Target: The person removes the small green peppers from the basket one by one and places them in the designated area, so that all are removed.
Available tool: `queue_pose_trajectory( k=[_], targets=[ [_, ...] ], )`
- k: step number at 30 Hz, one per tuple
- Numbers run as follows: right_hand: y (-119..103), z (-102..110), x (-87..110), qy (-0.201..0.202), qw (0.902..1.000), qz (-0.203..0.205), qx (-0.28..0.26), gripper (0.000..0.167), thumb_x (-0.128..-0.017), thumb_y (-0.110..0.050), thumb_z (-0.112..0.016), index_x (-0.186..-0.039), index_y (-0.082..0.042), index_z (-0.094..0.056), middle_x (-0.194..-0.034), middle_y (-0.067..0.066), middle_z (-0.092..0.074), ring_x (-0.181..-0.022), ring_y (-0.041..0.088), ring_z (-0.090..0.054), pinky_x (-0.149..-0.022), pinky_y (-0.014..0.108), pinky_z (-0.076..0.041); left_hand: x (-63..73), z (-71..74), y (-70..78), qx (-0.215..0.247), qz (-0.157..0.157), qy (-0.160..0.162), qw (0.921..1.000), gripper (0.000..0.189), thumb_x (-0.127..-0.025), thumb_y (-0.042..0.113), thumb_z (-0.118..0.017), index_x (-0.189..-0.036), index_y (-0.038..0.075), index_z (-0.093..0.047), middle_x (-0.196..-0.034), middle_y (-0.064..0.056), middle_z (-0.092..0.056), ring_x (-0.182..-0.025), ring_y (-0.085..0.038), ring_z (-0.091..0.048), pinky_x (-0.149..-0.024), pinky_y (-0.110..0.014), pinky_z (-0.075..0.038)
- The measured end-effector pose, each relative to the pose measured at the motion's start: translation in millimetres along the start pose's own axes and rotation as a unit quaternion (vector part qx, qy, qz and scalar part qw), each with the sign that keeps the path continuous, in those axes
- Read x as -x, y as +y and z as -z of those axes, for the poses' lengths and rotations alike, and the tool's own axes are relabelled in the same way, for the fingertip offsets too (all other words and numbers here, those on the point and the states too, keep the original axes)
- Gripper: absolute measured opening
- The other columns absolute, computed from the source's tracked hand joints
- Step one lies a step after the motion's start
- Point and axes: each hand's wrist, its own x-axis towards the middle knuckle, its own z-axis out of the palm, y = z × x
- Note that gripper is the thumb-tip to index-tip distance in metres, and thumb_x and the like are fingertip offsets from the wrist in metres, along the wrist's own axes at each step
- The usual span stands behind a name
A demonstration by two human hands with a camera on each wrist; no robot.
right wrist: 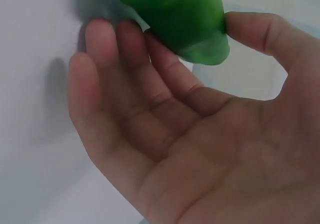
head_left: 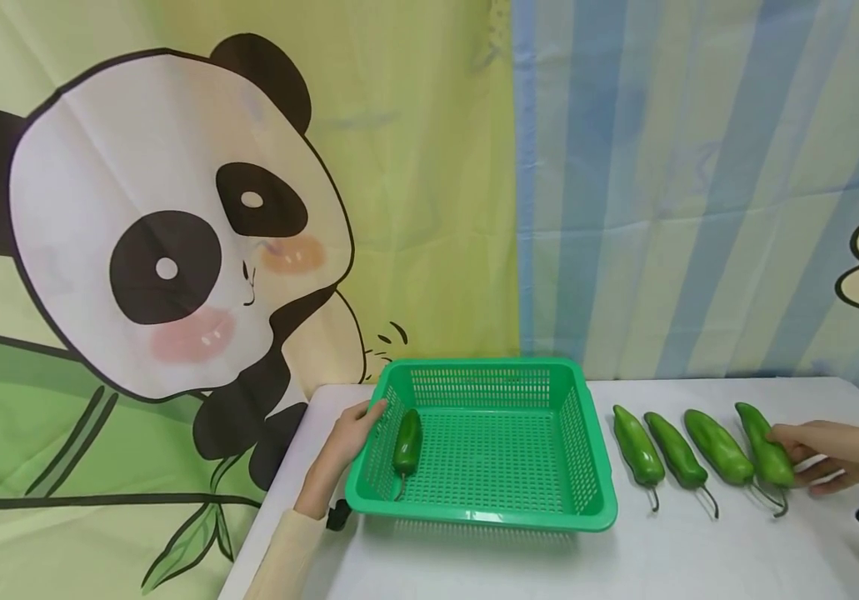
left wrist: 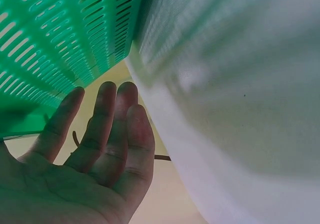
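Note:
A green plastic basket [head_left: 485, 520] with slotted walls stands on the white table. My left hand [head_left: 350, 433] holds its left rim. In the left wrist view, the fingers [left wrist: 102, 129] extend loosely outside the basket wall [left wrist: 65, 29]; the thumb is mostly out of sight. One long green pepper [head_left: 407, 446] lies inside the basket at the left. At the right, my right hand [head_left: 841, 454] pinches the rightmost green pepper [head_left: 762, 446] between thumb and index finger. The right wrist view has the pepper's end [right wrist: 185, 19] at the fingertips, with the other fingers spread below.
Between basket and right hand, three more green peppers [head_left: 637, 446] [head_left: 675, 450] [head_left: 719, 446] lie in a row on the table [head_left: 661, 558], stems toward me. A curtain [head_left: 429, 208] printed with a panda hangs behind the table's far edge.

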Motion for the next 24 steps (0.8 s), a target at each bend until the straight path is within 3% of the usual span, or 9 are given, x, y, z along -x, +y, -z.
queue_pose_trajectory(
  k=[10,24],
  targets=[
    [6.2,-3.8,-3.0,0.017,0.9997,-0.008,0.016,0.052,-0.102,-0.048,-0.040,-0.097,0.001,-0.059,-0.087,0.006,-0.063,-0.077,0.018,-0.065,-0.073,0.035,-0.057,-1.2,-0.2,0.4,-0.002,0.003,-0.003,1.0000,0.052,-0.102,0.055,-0.049,-0.130,0.014,-0.066,-0.098,-0.010,-0.072,-0.077,-0.018,-0.069,-0.070,-0.031,-0.056],
    [7.8,-4.1,3.9,0.025,0.9989,-0.005,0.039,0.077,-0.099,-0.067,-0.042,-0.104,0.007,-0.063,-0.088,0.005,-0.065,-0.077,0.017,-0.065,-0.073,0.036,-0.055,0.5,-0.1,1.1,-0.009,0.005,-0.002,0.9999,0.056,-0.101,0.058,-0.049,-0.132,0.014,-0.065,-0.101,-0.009,-0.072,-0.080,-0.017,-0.069,-0.073,-0.031,-0.055]
  ],
)
